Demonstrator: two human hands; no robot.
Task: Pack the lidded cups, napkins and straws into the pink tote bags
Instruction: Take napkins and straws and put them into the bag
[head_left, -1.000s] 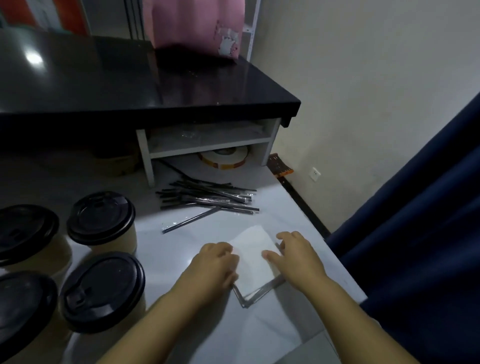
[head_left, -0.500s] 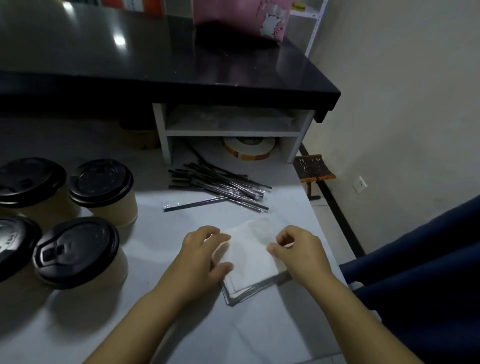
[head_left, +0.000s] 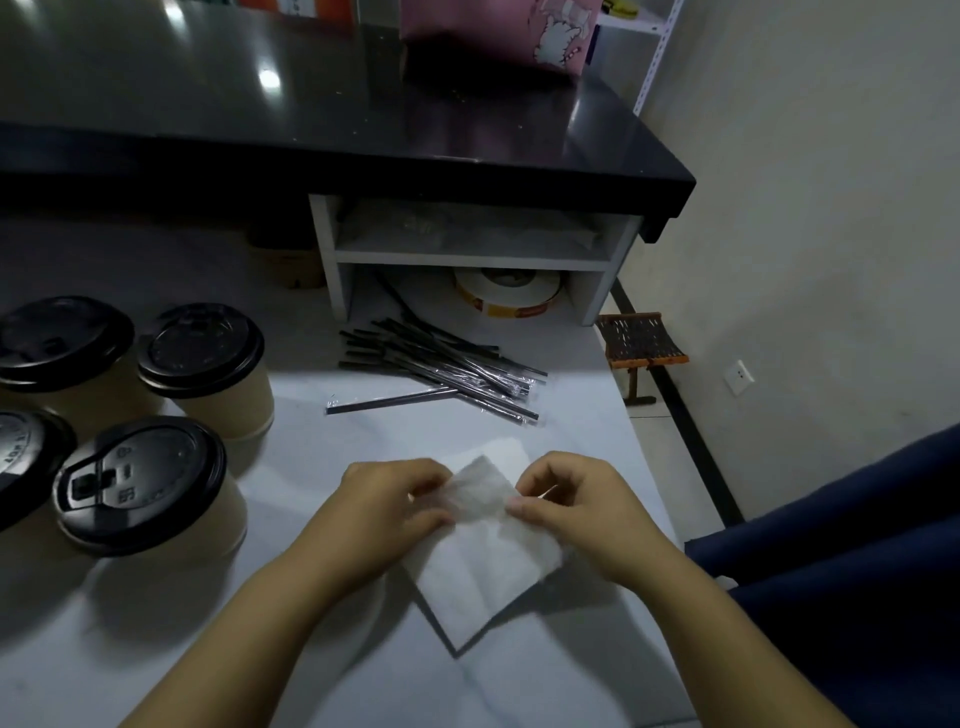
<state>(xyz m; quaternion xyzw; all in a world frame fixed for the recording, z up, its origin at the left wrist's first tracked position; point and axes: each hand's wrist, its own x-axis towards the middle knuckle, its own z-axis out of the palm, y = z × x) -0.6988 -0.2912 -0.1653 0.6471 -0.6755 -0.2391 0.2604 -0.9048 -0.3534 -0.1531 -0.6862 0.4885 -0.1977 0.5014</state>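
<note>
Head view: left hand and right hand pinch a napkin at lower centre, packing seemingly unstarted (lidded cups and straws loose, pink tote bag upper centre).

Dim scene, ceiling-light glare on black counter, wide-angle edge distortion
</note>
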